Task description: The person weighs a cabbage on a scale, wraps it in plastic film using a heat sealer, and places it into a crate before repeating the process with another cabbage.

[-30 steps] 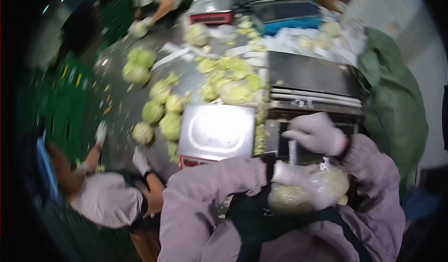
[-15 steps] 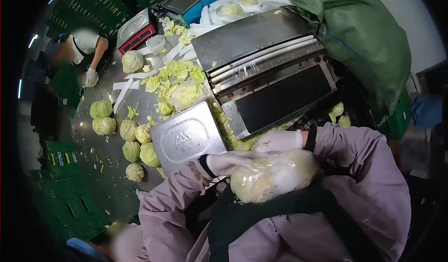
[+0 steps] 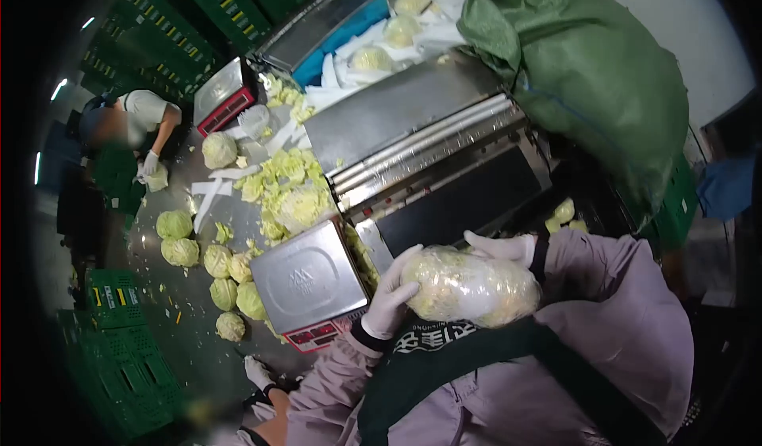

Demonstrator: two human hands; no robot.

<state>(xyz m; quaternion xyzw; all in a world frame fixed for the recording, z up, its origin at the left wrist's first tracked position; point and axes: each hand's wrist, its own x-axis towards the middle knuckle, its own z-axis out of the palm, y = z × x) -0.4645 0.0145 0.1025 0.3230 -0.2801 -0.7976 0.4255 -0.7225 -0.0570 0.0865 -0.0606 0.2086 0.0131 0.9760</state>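
Note:
A pack of pale cabbages in shiny clear film (image 3: 456, 287) is held up in front of my apron. My left hand (image 3: 390, 294), in a white glove, grips its left end with the fingers curled along the side. On the far right side, my gloved right hand (image 3: 504, 247) holds the same pack, its lower fingers partly hidden behind it. A whitish patch shows in the middle of the film. Just beyond the pack lies the black plate of the film wrapping machine (image 3: 460, 204). The steel-topped scale (image 3: 309, 275) stands to the left of my left hand.
Loose cabbages (image 3: 217, 261) and torn leaves (image 3: 286, 180) lie on the steel table (image 3: 171, 291). A second scale (image 3: 222, 97) stands farther back. A big green sack (image 3: 587, 81) bulges at right. One co-worker (image 3: 147, 121) works at far left; another person's gloved hand (image 3: 258, 373) reaches in below.
My hands have shifted from the pack's far edge to its left end and right side, and the pack has turned slightly. Another person's gloved hand has appeared at lower left.

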